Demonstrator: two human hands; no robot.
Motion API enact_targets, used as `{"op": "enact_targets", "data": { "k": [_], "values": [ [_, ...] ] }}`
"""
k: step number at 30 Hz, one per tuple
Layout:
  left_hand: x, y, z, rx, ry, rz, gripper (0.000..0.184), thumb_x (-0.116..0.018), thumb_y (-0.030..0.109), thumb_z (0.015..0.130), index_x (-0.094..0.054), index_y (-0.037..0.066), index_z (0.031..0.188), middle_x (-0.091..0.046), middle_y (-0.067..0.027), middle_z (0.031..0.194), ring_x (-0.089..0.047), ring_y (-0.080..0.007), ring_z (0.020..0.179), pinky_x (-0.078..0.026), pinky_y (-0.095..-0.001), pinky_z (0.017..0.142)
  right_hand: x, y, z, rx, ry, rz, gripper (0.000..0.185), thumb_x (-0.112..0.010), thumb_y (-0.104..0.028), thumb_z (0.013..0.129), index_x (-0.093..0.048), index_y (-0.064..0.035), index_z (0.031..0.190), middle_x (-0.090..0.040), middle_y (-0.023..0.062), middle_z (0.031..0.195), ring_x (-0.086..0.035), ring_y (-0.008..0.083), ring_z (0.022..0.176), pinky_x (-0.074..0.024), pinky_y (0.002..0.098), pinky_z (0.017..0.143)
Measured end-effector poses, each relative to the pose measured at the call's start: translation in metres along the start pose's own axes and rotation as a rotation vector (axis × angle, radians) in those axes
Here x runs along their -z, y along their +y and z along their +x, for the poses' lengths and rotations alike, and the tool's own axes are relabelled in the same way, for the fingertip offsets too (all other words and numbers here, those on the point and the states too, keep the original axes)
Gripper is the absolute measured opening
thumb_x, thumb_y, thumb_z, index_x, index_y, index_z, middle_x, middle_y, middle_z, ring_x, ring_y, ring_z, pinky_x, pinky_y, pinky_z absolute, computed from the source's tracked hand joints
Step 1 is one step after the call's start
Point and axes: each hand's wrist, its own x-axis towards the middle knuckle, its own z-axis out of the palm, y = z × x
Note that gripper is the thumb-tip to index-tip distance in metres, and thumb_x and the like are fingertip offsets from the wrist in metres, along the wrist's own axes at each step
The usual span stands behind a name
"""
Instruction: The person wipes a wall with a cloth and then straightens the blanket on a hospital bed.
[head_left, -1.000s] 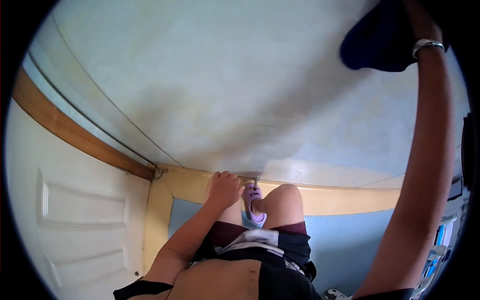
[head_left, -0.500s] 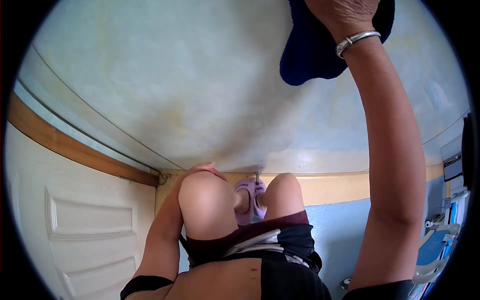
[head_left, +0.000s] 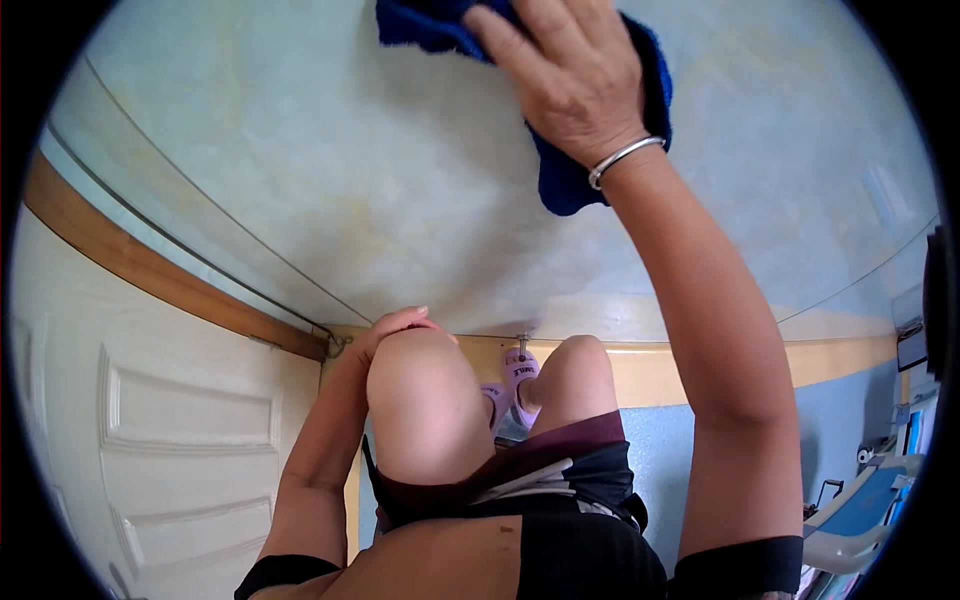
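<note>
Right hand (head_left: 582, 88) and cloth (head_left: 567, 185) slid left across marbled surface (head_left: 290, 140) (door (head_left: 190, 405) nearby).

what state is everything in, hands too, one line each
blue cloth: rumpled, partly under the right hand
right hand: fingers spread over the cloth
left hand: resting at the left knee
bracelet: around the right wrist
pink slippers: worn
white door: can't tell if open or shut
</note>
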Motion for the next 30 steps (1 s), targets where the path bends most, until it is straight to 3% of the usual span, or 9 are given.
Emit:
{"op": "enact_targets", "data": {
  "k": [2, 8, 11, 13, 17, 20, 28, 29, 30],
  "values": [
    [-0.007, -0.004, 0.001, -0.019, 0.079, -0.045, 0.045, -0.041, 0.033, 0.087, -0.063, -0.006, 0.092, -0.064, -0.0167, 0.091, -0.06, -0.024, 0.087, -0.045, -0.0357, 0.083, 0.018, -0.009, 0.003, 0.014, -0.19, 0.062, 0.026, -0.057, -0.01, 0.073, -0.062, -0.0091, 0.099, -0.054, 0.0183, 0.114, -0.053, 0.0321, 0.103, -0.0442, 0.0418, 0.085],
    [0.008, -0.018, 0.038, -0.162, -0.039, 0.077, 0.044, -0.041, 0.032, 0.087, -0.06, -0.004, 0.104, -0.062, -0.0147, 0.1, -0.058, -0.021, 0.093, -0.043, -0.032, 0.085, -0.001, -0.022, -0.027, 0.073, -0.14, 0.032, 0.028, -0.055, -0.014, 0.072, -0.062, -0.0179, 0.099, -0.053, 0.0091, 0.116, -0.051, 0.0251, 0.107, -0.0403, 0.0393, 0.085],
    [-0.006, -0.012, 0.049, -0.215, -0.004, 0.28, 0.042, -0.045, 0.032, 0.086, -0.061, -0.003, 0.101, -0.064, -0.0133, 0.097, -0.059, -0.0196, 0.089, -0.044, -0.0313, 0.083, 0.005, -0.029, -0.045, 0.047, -0.171, 0.125, 0.027, -0.055, -0.014, 0.072, -0.062, -0.0169, 0.098, -0.053, 0.0099, 0.117, -0.051, 0.0261, 0.107, -0.0402, 0.0398, 0.085],
    [-0.018, -0.007, 0.057, -0.283, 0.146, 0.886, 0.038, -0.049, 0.032, 0.085, -0.063, -0.001, 0.099, -0.065, -0.0115, 0.091, -0.06, -0.0177, 0.084, -0.045, -0.0302, 0.078, 0.011, -0.041, -0.069, 0.067, -0.288, 0.237, 0.024, -0.056, -0.015, 0.074, -0.061, -0.0146, 0.098, -0.051, 0.0105, 0.117, -0.05, 0.0273, 0.105, -0.04, 0.0405, 0.084],
    [-0.034, -0.001, 0.062, -0.344, 0.173, 1.13, 0.032, -0.053, 0.027, 0.086, -0.062, 0.003, 0.104, -0.063, -0.0071, 0.093, -0.056, -0.013, 0.085, -0.044, -0.0278, 0.079, 0.037, -0.062, -0.126, 0.228, -0.583, 0.29, 0.023, -0.056, -0.016, 0.076, -0.06, -0.0136, 0.098, -0.051, 0.0083, 0.115, -0.05, 0.0248, 0.104, -0.0384, 0.0377, 0.086],
    [-0.014, -0.008, 0.085, -0.18, 0.203, 0.833, 0.033, -0.052, 0.027, 0.085, -0.062, 0.002, 0.104, -0.063, -0.008, 0.093, -0.057, -0.0134, 0.084, -0.044, -0.0278, 0.08, 0.044, -0.055, -0.142, 0.271, -0.672, 0.332, 0.022, -0.056, -0.017, 0.078, -0.06, -0.0142, 0.1, -0.051, 0.0056, 0.116, -0.049, 0.0217, 0.106, -0.0372, 0.0355, 0.089],
    [0.036, -0.038, 0.13, 0.156, 0.186, 0.084, 0.045, -0.046, 0.038, 0.088, -0.057, 0.002, 0.112, -0.06, -0.0133, 0.104, -0.055, -0.0191, 0.094, -0.042, -0.0304, 0.085, 0.065, 0.043, -0.023, 0.096, -0.282, 0.166, 0.027, -0.061, -0.011, 0.072, -0.062, -0.0115, 0.098, -0.056, 0.0116, 0.114, -0.056, 0.0287, 0.101, -0.0446, 0.0384, 0.081],
    [0.035, -0.041, 0.13, 0.16, 0.177, 0.084, 0.045, -0.046, 0.038, 0.088, -0.057, 0.002, 0.112, -0.06, -0.0133, 0.104, -0.055, -0.0191, 0.094, -0.042, -0.0304, 0.085, 0.068, 0.056, -0.01, 0.053, -0.297, 0.069, 0.027, -0.063, -0.008, 0.07, -0.063, -0.0093, 0.097, -0.057, 0.0136, 0.111, -0.057, 0.0291, 0.096, -0.0455, 0.0362, 0.079],
    [0.031, -0.045, 0.131, 0.165, 0.241, 0.061, 0.044, -0.045, 0.037, 0.089, -0.057, 0.001, 0.111, -0.06, -0.0119, 0.101, -0.056, -0.0193, 0.091, -0.044, -0.0314, 0.082, 0.072, 0.078, -0.014, 0.072, -0.497, -0.441, 0.027, -0.063, -0.008, 0.069, -0.063, -0.0096, 0.096, -0.058, 0.0141, 0.106, -0.057, 0.0291, 0.094, -0.0456, 0.0345, 0.078]
  ]
}}
